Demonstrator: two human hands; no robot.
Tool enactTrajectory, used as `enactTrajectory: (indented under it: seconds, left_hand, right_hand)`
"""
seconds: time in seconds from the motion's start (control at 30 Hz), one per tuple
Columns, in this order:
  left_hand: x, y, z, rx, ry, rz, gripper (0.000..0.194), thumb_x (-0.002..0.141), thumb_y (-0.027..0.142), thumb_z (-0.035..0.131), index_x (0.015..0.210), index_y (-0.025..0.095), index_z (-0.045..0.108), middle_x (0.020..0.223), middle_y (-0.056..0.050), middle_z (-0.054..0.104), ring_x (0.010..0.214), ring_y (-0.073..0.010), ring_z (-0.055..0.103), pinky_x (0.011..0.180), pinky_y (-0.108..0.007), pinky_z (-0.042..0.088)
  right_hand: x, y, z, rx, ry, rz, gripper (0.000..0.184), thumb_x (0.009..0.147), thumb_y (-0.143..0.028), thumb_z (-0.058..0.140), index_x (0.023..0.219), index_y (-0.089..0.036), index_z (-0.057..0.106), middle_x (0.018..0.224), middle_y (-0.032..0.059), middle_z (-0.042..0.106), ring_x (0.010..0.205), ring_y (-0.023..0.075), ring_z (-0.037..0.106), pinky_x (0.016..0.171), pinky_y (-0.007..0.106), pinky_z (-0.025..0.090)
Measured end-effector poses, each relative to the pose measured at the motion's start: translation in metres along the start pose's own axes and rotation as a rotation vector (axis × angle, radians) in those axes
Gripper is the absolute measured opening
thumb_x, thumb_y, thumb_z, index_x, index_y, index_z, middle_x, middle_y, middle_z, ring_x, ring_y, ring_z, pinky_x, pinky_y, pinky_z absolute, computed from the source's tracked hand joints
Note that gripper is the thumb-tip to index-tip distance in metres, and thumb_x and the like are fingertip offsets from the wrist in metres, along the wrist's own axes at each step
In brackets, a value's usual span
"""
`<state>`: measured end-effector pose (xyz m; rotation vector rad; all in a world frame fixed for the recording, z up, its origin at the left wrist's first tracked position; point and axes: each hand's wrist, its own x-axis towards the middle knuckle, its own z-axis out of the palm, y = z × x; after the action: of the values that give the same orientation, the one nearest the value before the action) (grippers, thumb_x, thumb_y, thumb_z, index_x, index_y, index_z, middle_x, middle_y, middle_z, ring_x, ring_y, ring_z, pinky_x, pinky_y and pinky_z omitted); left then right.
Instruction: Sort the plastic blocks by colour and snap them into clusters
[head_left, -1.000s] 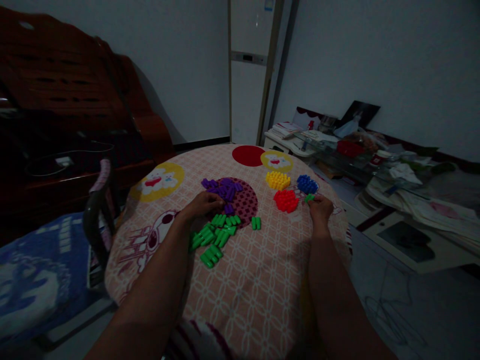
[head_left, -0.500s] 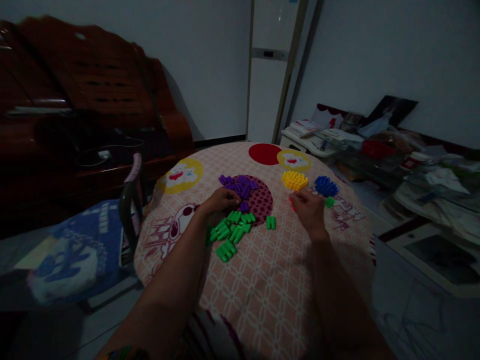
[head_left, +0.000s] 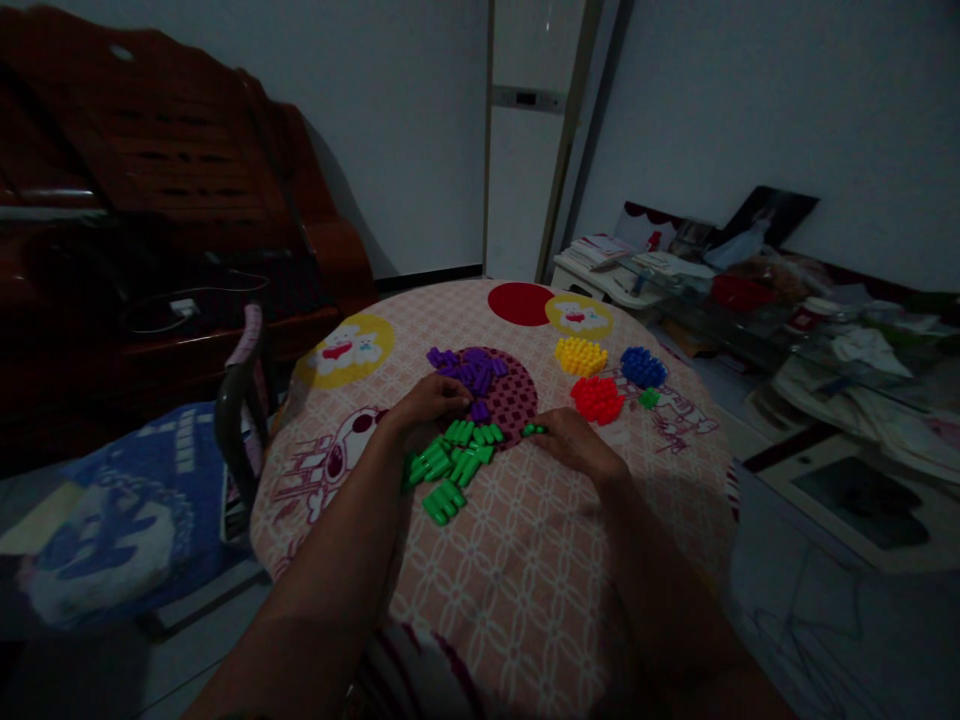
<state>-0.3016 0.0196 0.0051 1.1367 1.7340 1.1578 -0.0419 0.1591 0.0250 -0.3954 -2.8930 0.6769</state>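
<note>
In the head view my right hand (head_left: 576, 442) pinches a small green plastic building block (head_left: 534, 430) just above the table. My left hand (head_left: 433, 400) is closed, with its fingertips beside the purple blocks (head_left: 474, 370); whatever lies between them is hidden. A loose pile of green blocks (head_left: 457, 455) spreads just in front of my left hand. Past my right hand stand tight clusters of red blocks (head_left: 598, 400), yellow blocks (head_left: 581, 357) and blue blocks (head_left: 643, 367). One small green block (head_left: 649, 398) sits beside the red and blue clusters.
A patterned cloth covers the round table (head_left: 495, 560). At the left is a chair (head_left: 244, 400) with a blue cover, and behind it a wooden bench (head_left: 172, 180). A cluttered glass-topped stand (head_left: 750, 330) runs along the right wall.
My right hand has moved left and nearer, away from the red blocks, and has taken hold of the green block that lay alone. My left hand stays by the purple blocks.
</note>
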Motion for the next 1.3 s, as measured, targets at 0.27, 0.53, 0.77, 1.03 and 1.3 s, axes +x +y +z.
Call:
enactTrajectory:
  seconds: [0.27, 0.53, 0.77, 1.03, 1.3]
  left_hand:
    - [0.001, -0.004, -0.001, -0.006, -0.003, 0.006, 0.031, 0.064, 0.045, 0.076, 0.073, 0.016, 0.071, 0.055, 0.000, 0.062, 0.044, -0.0102, 0.049, 0.042, -0.021, 0.039]
    - [0.004, -0.004, -0.003, 0.053, 0.007, -0.008, 0.036, 0.064, 0.045, 0.075, 0.079, 0.013, 0.071, 0.060, -0.001, 0.065, 0.049, -0.0112, 0.052, 0.048, -0.022, 0.042]
    - [0.002, -0.007, -0.002, 0.055, 0.017, -0.002, 0.038, 0.066, 0.049, 0.073, 0.079, 0.013, 0.070, 0.058, 0.001, 0.062, 0.048, -0.0107, 0.050, 0.045, -0.021, 0.040]
    - [0.001, -0.001, -0.002, 0.061, -0.001, -0.020, 0.035, 0.066, 0.047, 0.073, 0.078, 0.014, 0.069, 0.056, 0.001, 0.060, 0.046, -0.0106, 0.050, 0.044, -0.021, 0.040]
    - [0.001, -0.001, -0.002, 0.072, -0.018, 0.010, 0.030, 0.067, 0.042, 0.073, 0.077, 0.013, 0.069, 0.057, 0.001, 0.061, 0.051, -0.0106, 0.050, 0.049, -0.021, 0.041]
  right_hand:
    - [-0.020, 0.073, -0.037, 0.385, 0.931, 0.410, 0.030, 0.075, -0.041, 0.066, 0.088, -0.014, 0.071, 0.076, 0.0031, 0.068, 0.066, 0.0165, 0.060, 0.061, 0.027, 0.045]
    - [-0.056, 0.135, -0.044, -0.148, 1.168, 0.949, 0.026, 0.076, -0.025, 0.057, 0.085, -0.010, 0.075, 0.085, 0.0185, 0.074, 0.080, 0.0276, 0.065, 0.073, 0.036, 0.046]
    - [-0.052, 0.152, -0.036, -0.184, 0.968, 0.891, 0.036, 0.075, -0.021, 0.054, 0.099, -0.007, 0.077, 0.096, 0.0217, 0.075, 0.087, 0.0295, 0.067, 0.080, 0.038, 0.047]
    - [-0.049, 0.157, -0.034, -0.165, 1.005, 0.783, 0.041, 0.070, -0.018, 0.048, 0.097, -0.010, 0.077, 0.094, 0.0181, 0.076, 0.086, 0.0272, 0.067, 0.082, 0.037, 0.048]
    - [-0.049, 0.157, -0.033, -0.155, 1.020, 0.767, 0.040, 0.069, -0.019, 0.045, 0.090, -0.010, 0.078, 0.086, 0.0168, 0.075, 0.082, 0.0278, 0.068, 0.080, 0.040, 0.050]
